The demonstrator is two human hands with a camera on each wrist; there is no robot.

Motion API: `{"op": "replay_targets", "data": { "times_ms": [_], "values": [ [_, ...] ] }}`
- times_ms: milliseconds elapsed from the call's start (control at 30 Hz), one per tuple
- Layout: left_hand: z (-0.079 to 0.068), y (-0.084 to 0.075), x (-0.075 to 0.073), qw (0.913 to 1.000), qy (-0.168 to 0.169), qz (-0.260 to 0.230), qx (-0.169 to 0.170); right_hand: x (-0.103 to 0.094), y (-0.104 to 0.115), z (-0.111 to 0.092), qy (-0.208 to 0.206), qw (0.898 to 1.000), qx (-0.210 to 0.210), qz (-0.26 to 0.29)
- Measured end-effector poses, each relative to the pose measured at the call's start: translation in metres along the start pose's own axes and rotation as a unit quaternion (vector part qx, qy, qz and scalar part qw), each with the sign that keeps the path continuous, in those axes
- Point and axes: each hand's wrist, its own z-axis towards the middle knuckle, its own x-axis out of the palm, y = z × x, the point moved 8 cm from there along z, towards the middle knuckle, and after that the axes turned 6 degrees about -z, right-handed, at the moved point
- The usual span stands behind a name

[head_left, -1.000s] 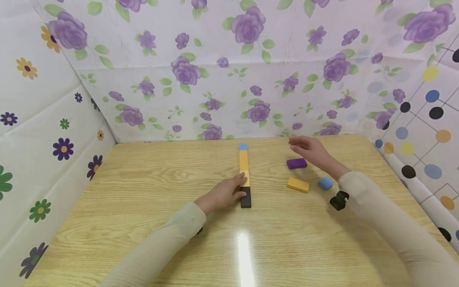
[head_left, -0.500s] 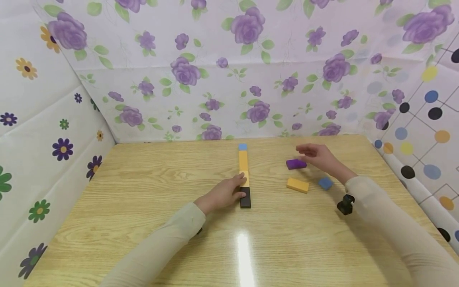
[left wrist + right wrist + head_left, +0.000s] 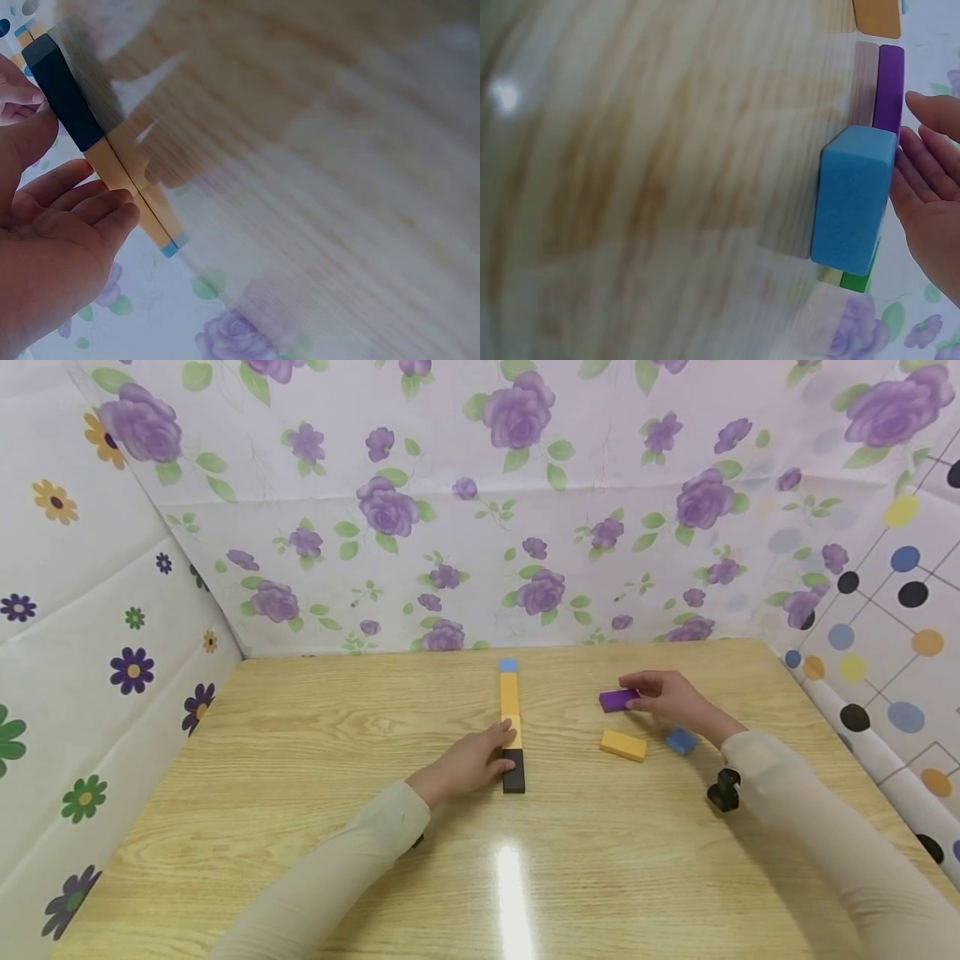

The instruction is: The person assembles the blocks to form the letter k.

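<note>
A straight row of blocks runs away from me mid-table: a black block nearest, then a light yellow block, an orange block and a small blue block at the far end. My left hand rests on the row with relaxed fingers, its thumb at the black block and fingertips at the light yellow one. To the right lies a purple block. My right hand is at its right end, thumb and fingers spread apart. In the right wrist view the thumb shows a gap from the purple block.
Another orange block lies in front of the purple one, with a loose blue block beside it, below my right wrist. The right wrist view also shows a green block behind the blue one. Patterned cloth walls enclose the wooden table.
My right hand has come down and toward me, from behind the purple block to its right end. The left hand and the row have stayed put.
</note>
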Motion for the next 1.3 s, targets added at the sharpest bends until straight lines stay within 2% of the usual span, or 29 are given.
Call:
{"op": "replay_targets", "data": {
  "times_ms": [200, 533, 867, 1100, 1300],
  "values": [
    [0.0, 0.0, -0.001, 1.0, -0.002, 0.004, -0.002, 0.002, -0.009, 0.003, 0.001, 0.999, 0.019, -0.029],
    [0.0, 0.002, 0.001, 1.0, 0.004, 0.001, -0.003, 0.003, -0.008, 0.003, -0.013, 0.997, 0.004, -0.071],
    [0.0, 0.003, 0.001, 1.0, 0.001, -0.004, -0.005, 0.004, -0.009, 0.004, -0.004, 0.998, 0.027, -0.057],
    [0.001, 0.004, 0.002, 0.9999, 0.001, -0.006, -0.01, 0.005, 0.0, 0.003, -0.008, 0.998, 0.006, -0.058],
    [0.001, 0.005, 0.002, 0.9999, 0.002, -0.007, -0.012, 0.005, 0.004, 0.004, -0.009, 0.999, 0.003, -0.032]
  ]
}}
